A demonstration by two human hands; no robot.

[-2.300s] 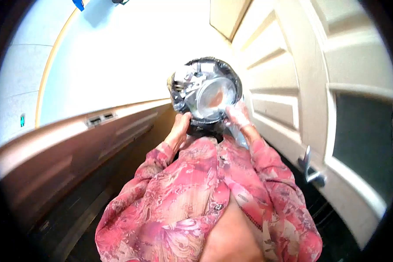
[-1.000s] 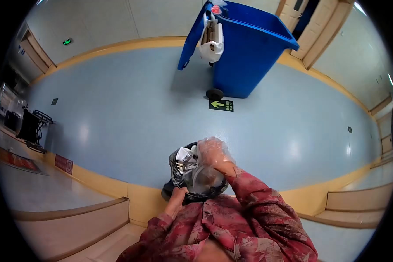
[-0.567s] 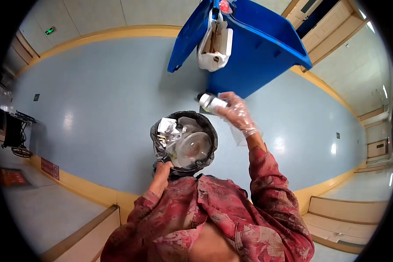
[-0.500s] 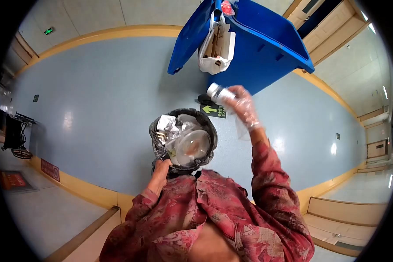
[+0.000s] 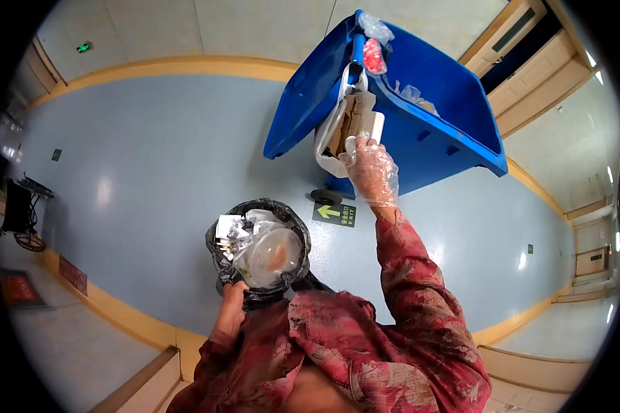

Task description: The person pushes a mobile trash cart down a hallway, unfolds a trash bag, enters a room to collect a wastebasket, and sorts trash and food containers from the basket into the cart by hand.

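Observation:
My left hand (image 5: 233, 303) is closed on the near left rim of a trash can (image 5: 297, 219) lined with a black bag. In the can lie a clear round plastic container (image 5: 275, 256) with orange-brown remains and crumpled white packaging (image 5: 230, 228). My right hand (image 5: 373, 171), in a clear plastic glove, is at the near right edge of a white bag (image 5: 332, 165) hanging from the blue bin's handle. Its fingers are curled; what they hold is hidden. Flattened cardboard (image 5: 350, 122) and a white box (image 5: 376, 126) stick out of the bag.
The large blue wheeled bin (image 5: 420, 155) stands ahead, its lid (image 5: 303, 96) hanging down on the left. Red (image 5: 374, 56) and clear plastic bags (image 5: 376, 27) sit at its rim. An exit floor sign (image 5: 335, 213) lies by its wheel. A wheelchair (image 5: 22, 213) stands far left.
My right hand has moved forward from above the floor to the hanging white bag; the white-capped bottle it held is no longer clearly visible. The trash can and my left hand have shifted left and nearer.

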